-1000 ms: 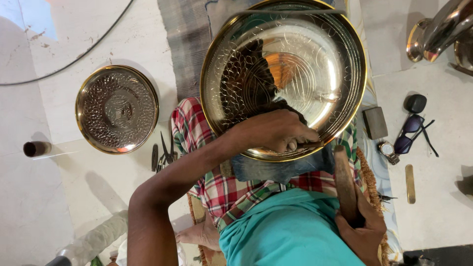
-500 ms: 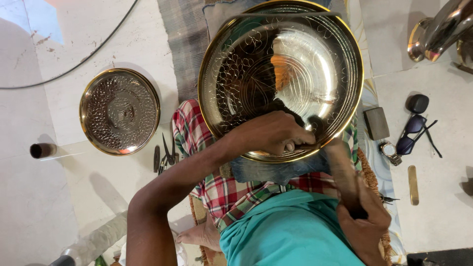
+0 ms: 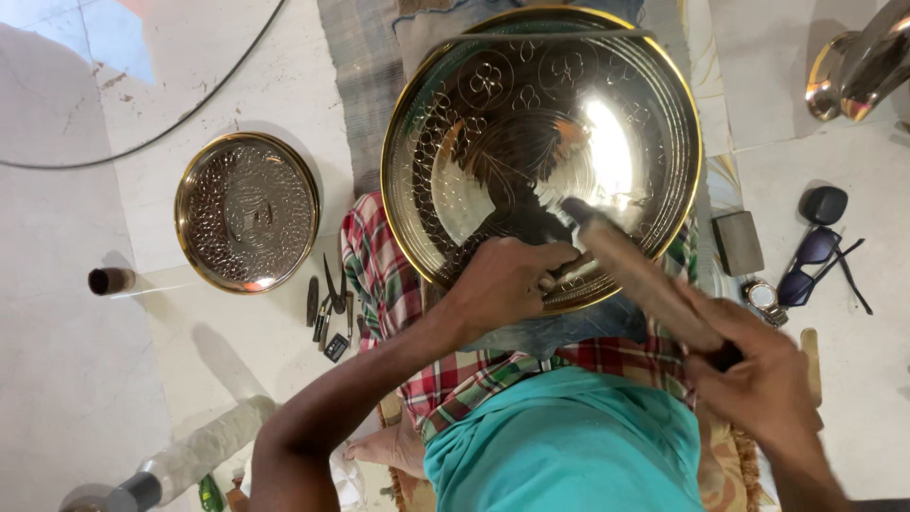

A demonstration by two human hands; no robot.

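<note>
A large round brass plate [image 3: 531, 114] with engraved flower and dot patterns rests tilted on my lap over a red checked cloth [image 3: 379, 275]. My left hand [image 3: 502, 284] sits closed on the plate's near rim, apparently pinching a small metal tool against the surface. My right hand [image 3: 758, 379] grips the handle of a wooden mallet [image 3: 635, 270], whose head is raised over the lower middle of the plate, just right of my left hand.
A smaller embossed brass plate [image 3: 248, 210] lies on the pale floor to the left. Several small chisels [image 3: 327, 308] lie beside the cloth. A small cylinder [image 3: 109, 281], sunglasses [image 3: 815, 261], a wristwatch [image 3: 763, 296] and a grey block [image 3: 737, 242] sit around me.
My right hand has come up from beside my lap, bringing the mallet up over the plate. The plate has shifted and tilted slightly; my left hand stays on its near rim.
</note>
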